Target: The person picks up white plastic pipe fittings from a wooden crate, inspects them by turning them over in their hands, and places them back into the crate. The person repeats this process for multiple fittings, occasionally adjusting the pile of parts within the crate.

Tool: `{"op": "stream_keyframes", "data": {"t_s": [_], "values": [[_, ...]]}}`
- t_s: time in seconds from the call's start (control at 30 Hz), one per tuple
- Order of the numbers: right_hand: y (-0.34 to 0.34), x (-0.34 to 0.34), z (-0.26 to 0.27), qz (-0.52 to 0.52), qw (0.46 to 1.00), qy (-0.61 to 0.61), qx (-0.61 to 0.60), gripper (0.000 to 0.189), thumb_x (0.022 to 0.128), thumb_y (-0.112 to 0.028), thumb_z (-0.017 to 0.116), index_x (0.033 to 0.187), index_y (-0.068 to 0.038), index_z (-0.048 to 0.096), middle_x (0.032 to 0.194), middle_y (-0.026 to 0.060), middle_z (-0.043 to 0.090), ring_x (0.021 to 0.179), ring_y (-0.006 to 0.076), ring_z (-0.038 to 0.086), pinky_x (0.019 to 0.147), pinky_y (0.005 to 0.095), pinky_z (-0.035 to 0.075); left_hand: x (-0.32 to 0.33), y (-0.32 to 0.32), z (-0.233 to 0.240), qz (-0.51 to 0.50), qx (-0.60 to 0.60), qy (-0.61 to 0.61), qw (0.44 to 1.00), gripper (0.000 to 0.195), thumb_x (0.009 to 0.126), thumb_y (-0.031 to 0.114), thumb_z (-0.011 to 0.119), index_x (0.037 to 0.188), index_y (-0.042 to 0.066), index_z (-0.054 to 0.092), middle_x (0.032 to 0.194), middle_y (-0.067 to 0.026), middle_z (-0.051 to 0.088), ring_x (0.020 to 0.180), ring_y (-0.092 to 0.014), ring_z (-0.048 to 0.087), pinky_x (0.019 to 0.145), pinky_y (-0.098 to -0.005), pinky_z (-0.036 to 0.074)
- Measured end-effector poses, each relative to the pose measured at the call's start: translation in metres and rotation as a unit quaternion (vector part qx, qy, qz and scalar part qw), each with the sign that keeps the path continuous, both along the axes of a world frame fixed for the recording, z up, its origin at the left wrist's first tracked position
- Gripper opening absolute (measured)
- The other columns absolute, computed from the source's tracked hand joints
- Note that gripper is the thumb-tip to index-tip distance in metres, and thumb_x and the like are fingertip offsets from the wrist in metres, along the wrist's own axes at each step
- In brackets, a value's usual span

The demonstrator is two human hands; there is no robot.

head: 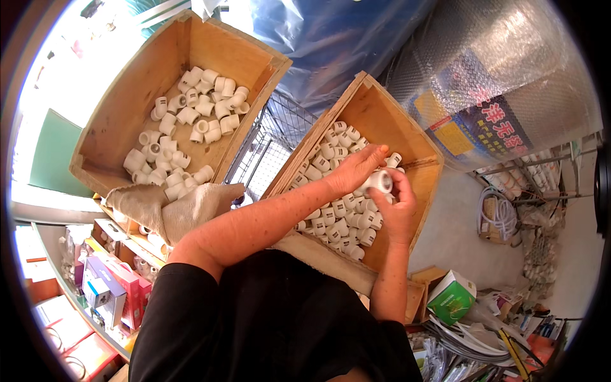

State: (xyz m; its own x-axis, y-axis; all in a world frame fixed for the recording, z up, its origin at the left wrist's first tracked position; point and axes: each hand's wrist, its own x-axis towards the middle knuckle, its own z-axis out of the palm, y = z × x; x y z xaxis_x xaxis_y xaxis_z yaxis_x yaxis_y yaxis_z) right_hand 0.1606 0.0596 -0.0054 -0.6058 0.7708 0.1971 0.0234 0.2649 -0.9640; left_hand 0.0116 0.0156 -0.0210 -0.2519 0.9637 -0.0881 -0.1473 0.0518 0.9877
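Observation:
My right hand (399, 205) grips a white plastic pipe fitting (380, 182) between thumb and fingers, with its round ribbed opening facing up. Right beside the fitting is my left hand (357, 169), its back towards me. Its fingertips are partly hidden, so I cannot tell whether it also grips the piece. Both hands are over a wooden box (420, 184) that holds many loose white pipe fittings (341, 207), some with small dark labels. My left forearm crosses the box's near left edge and hides some of the fittings.
A second wooden box (229, 45) with white elbow fittings (205, 107) stands at left, a beige cloth (176, 210) over its near end. Between the boxes is a wire mesh rack (279, 129). Bubble-wrapped goods (496, 90) rise at right; a green-white carton (451, 298) stands lower right.

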Motion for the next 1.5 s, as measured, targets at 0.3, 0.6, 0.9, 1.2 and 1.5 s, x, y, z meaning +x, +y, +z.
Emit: {"op": "stream_keyframes", "data": {"t_s": [0.3,0.6,0.9,1.2,1.5], "values": [[0.012,0.001,-0.011,-0.069,0.992,-0.109,0.013,0.037,0.076,-0.009,0.077,0.108,-0.004,0.059,0.097,0.002,0.063,0.085,0.0103,0.059,0.076,0.0264,0.05,0.002,0.0,-0.001,0.089,0.062,0.06,0.992,0.072,0.095,0.059,0.037,0.134,-0.001,0.044,0.123,-0.0165,0.056,0.115,-0.024,0.052,0.099,-0.0351,0.039],[0.0,-0.007,-0.011,-0.006,0.999,0.002,-0.036,0.036,0.077,-0.006,0.074,0.109,-0.003,0.058,0.097,0.0019,0.063,0.087,0.0102,0.058,0.08,0.0269,0.049,0.0,-0.006,0.008,0.033,0.025,0.054,0.998,0.071,0.095,0.062,0.035,0.133,0.003,0.045,0.124,-0.0155,0.056,0.12,-0.024,0.05,0.102,-0.0344,0.037],[0.018,0.002,-0.017,-0.092,0.991,-0.072,-0.07,0.037,0.079,-0.01,0.075,0.111,-0.003,0.058,0.094,0.0014,0.063,0.082,0.0091,0.059,0.077,0.025,0.05,0.005,0.002,0.001,0.146,0.136,0.15,0.968,0.069,0.094,0.059,0.038,0.129,0.0,0.048,0.119,-0.0221,0.057,0.113,-0.035,0.053,0.097,-0.0403,0.04],[0.007,-0.008,-0.023,-0.022,0.998,-0.035,-0.039,0.04,0.076,0.001,0.07,0.113,-0.003,0.057,0.099,0.001,0.061,0.091,0.0104,0.059,0.079,0.0252,0.05,0.004,-0.009,0.011,0.05,0.133,0.25,0.958,0.064,0.096,0.053,0.039,0.133,0.001,0.045,0.124,-0.0191,0.055,0.115,-0.034,0.051,0.099,-0.0401,0.039],[0.017,0.0,-0.008,-0.094,0.989,0.028,-0.111,0.032,0.082,-0.005,0.071,0.109,-0.002,0.056,0.1,0.0031,0.061,0.088,0.0096,0.058,0.076,0.0229,0.049,0.005,-0.006,0.011,0.113,0.117,0.22,0.962,0.068,0.095,0.055,0.039,0.134,0.0,0.043,0.127,-0.021,0.053,0.119,-0.036,0.049,0.101,-0.0412,0.037]]}}
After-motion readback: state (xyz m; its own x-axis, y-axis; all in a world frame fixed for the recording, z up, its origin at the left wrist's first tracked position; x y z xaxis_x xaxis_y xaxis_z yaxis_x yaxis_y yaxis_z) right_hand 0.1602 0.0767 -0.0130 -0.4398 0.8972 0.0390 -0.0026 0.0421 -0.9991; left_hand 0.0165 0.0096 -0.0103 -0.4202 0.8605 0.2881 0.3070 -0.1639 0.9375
